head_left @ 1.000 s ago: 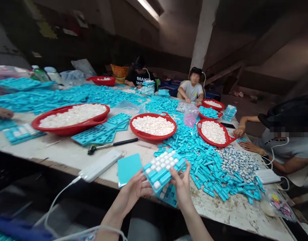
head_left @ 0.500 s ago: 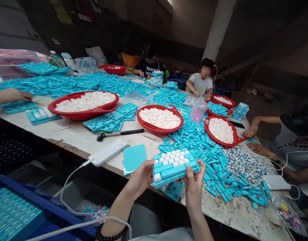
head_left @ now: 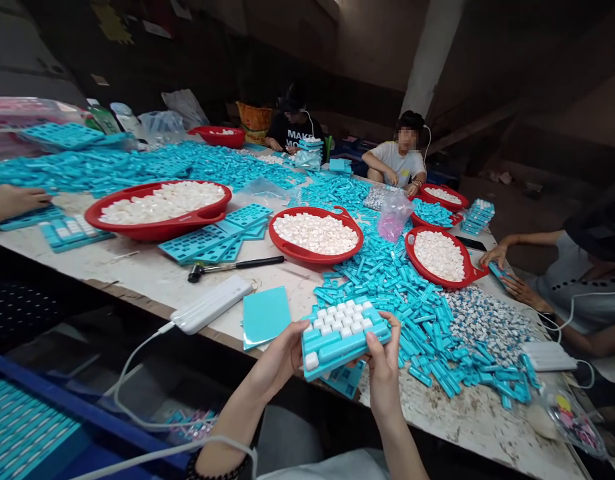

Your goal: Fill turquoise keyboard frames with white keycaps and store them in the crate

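Observation:
A small turquoise toy keyboard (head_left: 345, 333) with rows of white keys is held tilted over the table's front edge. My left hand (head_left: 282, 357) grips its left end, thumb near the top corner. On its right end, my right hand (head_left: 386, 353) closes with the thumb pressing the front and a finger behind. Below the keyboard, partly covered by it, lies a turquoise plate with square holes (head_left: 345, 380). A flat turquoise panel (head_left: 266, 313) rests just left of the keyboard.
Red basins (head_left: 315, 257) of white keycaps stand across the table, with loose turquoise pieces (head_left: 432, 333) heaped between them. A hammer (head_left: 237, 267) and white power bank (head_left: 212, 305) lie left. A blue crate (head_left: 87, 393) sits lower left. Co-workers sit around the table.
The keyboard stays in both my hands and shifts slightly left in view. The co-worker at the right now lifts a turquoise piece in their hands. The whole view shifts a little.

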### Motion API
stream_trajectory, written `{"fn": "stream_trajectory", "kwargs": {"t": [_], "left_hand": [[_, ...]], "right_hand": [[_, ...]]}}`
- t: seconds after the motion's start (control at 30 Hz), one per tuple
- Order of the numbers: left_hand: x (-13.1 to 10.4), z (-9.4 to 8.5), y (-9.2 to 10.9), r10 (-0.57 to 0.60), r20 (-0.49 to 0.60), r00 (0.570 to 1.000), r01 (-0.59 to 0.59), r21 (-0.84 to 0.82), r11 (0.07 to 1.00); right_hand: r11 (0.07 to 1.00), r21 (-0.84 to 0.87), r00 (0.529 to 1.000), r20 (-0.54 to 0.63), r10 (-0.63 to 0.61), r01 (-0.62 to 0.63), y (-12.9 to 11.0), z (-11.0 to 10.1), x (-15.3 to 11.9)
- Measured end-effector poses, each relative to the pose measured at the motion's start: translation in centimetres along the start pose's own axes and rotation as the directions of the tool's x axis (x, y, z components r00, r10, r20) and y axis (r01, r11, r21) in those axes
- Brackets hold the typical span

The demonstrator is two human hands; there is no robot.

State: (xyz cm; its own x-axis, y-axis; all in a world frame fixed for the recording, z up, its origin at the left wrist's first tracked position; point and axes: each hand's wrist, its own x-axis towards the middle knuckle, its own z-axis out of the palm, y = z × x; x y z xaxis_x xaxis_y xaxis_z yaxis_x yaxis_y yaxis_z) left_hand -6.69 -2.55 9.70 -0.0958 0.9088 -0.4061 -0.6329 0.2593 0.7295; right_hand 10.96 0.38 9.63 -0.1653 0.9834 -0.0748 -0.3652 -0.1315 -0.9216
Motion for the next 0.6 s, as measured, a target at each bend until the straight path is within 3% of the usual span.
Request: {"fn": "stream_trajectory", "kwargs": {"t": [0.1, 0.17, 0.23, 0.3, 0.37, 0.43, 0.47, 0.53, 0.6], "left_hand": [[-0.8, -1.0, 0.0, 0.120, 0.112, 0.986, -0.127, 0.060, 0.990], [-1.5, -1.7, -0.1, 0.197, 0.207, 0.958, -0.228, 0.138, 0.964], [-2.3, -2.2, -0.4, 0.307, 0.271, 0.912, -0.384, 0.304, 0.872], [-2.8, -2.6, -0.9, 0.470, 0.315, 0.825, -0.563, 0.535, 0.630], [-3.2, -3.1, -1.4, 0.609, 0.408, 0.680, -0.666, 0.692, 0.280], [-3.4, -4.1, -1.6, 0.673, 0.527, 0.519, -0.708, 0.706, -0.007], [-3.6, -4.8, -1.7, 0.685, 0.571, 0.453, -0.713, 0.693, -0.106], [-4.2, -7.0, -1.5, 0.689, 0.622, 0.373, -0.688, 0.683, -0.244], [-5.4, -9.9, -1.2, 0.696, 0.621, 0.360, -0.647, 0.704, -0.294]], "right_hand": [[0.999, 0.044, 0.998, 0.053, 0.014, -0.017, 0.2, -0.4, 0.2], [0.984, 0.166, 0.997, 0.052, 0.054, -0.062, 0.4, -0.4, 0.4], [0.939, 0.306, 0.988, 0.061, 0.143, -0.154, 1.0, -0.2, 0.7], [0.871, 0.381, 0.950, 0.117, 0.288, -0.311, 1.8, 0.3, 0.9], [0.792, 0.368, 0.873, 0.232, 0.428, -0.487, 2.8, 1.0, 0.8], [0.738, 0.308, 0.791, 0.368, 0.489, -0.600, 4.0, 1.8, 0.4], [0.725, 0.288, 0.763, 0.420, 0.492, -0.626, 4.6, 2.3, 0.1], [0.693, 0.274, 0.718, 0.484, 0.500, -0.667, 5.7, 3.2, -0.6], [0.651, 0.281, 0.683, 0.515, 0.519, -0.705, 6.6, 4.2, -1.5]]}}
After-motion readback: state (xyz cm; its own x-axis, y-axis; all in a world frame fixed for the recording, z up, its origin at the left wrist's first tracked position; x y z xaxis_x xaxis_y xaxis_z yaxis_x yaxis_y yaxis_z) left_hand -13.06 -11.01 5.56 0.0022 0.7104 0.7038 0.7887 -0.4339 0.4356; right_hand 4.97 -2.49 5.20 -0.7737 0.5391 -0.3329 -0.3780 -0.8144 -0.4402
